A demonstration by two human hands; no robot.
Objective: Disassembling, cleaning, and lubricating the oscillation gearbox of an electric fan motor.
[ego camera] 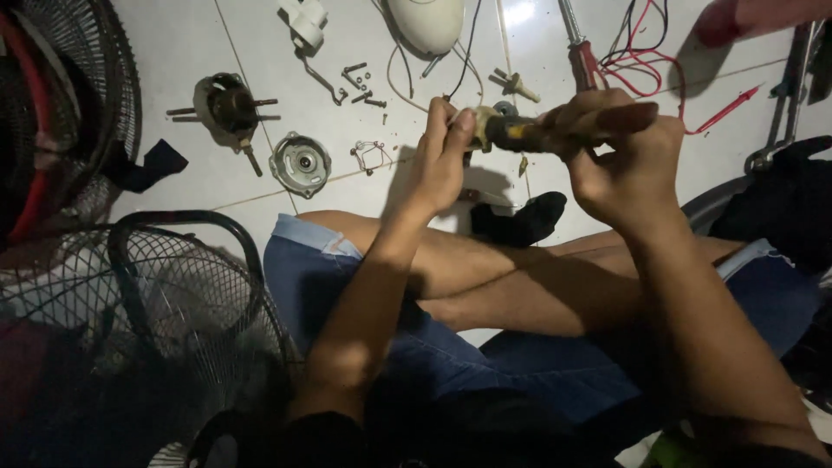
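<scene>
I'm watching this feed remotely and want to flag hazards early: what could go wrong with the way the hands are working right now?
1. The right hand drives a dark-handled tool toward the small part pinched by the left hand; a slip could jab the fingers.
2. The work hangs above bare legs, which a dropped tool could hit.
3. Loose screws on the tile floor could scatter or be lost.

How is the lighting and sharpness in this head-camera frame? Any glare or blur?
Head view: bright light on the floor tiles, glare spot near the top edge; lower left with the fan grille sinks into shadow; left hand and right hand slightly soft, casting dark shadows.
</scene>
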